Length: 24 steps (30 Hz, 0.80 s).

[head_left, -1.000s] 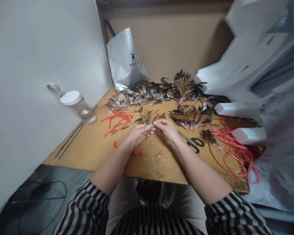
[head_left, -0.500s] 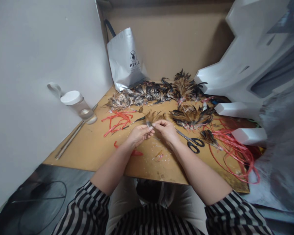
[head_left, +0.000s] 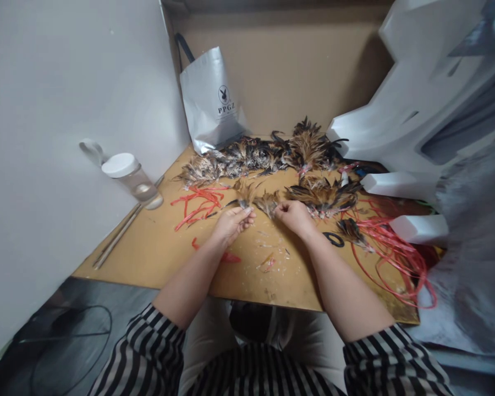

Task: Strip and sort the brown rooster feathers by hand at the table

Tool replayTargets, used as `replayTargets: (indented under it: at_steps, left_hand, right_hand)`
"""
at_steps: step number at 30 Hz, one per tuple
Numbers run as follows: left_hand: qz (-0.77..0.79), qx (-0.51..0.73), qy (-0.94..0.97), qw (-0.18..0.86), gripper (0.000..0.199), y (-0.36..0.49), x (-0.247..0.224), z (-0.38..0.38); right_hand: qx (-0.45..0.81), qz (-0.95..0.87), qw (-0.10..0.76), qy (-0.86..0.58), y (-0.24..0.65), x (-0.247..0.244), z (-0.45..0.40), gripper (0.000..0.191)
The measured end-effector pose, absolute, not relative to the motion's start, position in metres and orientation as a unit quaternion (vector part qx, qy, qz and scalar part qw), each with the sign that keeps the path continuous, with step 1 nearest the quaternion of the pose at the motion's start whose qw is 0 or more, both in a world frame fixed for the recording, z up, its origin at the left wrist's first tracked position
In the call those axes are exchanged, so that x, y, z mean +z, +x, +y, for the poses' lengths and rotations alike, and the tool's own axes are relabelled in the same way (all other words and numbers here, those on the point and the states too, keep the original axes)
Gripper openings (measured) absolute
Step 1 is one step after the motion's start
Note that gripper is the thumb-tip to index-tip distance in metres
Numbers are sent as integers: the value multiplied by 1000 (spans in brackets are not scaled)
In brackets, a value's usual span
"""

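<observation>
My left hand (head_left: pixel 234 224) pinches the base of a small tuft of brown feathers (head_left: pixel 245 193), tips pointing away from me. Just right of it, my right hand (head_left: pixel 293 216) has its fingers closed at the edge of another brown feather bunch (head_left: pixel 267 202) low over the table. Whether that bunch still rests on the tabletop I cannot tell. Beneath my right forearm lie black-handled scissors (head_left: pixel 334 238), mostly hidden with one finger loop showing. Behind the right hand is a wider bunch of brown and black feathers (head_left: pixel 324 193).
A row of feather bunches (head_left: pixel 251 157) lies along the back, before a silver bag (head_left: pixel 212 102). Red plastic strips (head_left: pixel 200 203) lie left, and a red strand bundle (head_left: pixel 396 256) right. A lidded bottle (head_left: pixel 132 176) and thin rods (head_left: pixel 117 236) are at left; white foam shapes (head_left: pixel 421 228) at right.
My hands have moved apart. The right went right to the bunch, covering most of the scissors; the left stays nearly in place with its feather tuft.
</observation>
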State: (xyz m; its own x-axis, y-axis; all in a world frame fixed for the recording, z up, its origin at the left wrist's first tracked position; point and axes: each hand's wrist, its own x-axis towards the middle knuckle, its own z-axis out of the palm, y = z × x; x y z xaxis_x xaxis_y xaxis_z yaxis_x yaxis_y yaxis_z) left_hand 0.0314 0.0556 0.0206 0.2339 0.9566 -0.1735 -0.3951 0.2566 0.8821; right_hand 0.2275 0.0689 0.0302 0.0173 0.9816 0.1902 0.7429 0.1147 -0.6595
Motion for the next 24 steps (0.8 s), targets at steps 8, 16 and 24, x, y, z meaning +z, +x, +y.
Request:
replayTargets:
  at_steps: [8, 16, 24]
  left_hand:
    - [390, 474, 372, 697, 26, 32, 21, 54]
    - [388, 476, 364, 700, 26, 33, 21, 54]
    - [391, 470, 360, 704, 23, 34, 20, 55]
  right_hand:
    - [59, -701, 251, -665, 211, 19, 64, 14]
    - [102, -685, 266, -671, 213, 17, 68, 12]
    - [351, -580, 395, -620, 220, 30, 70, 15]
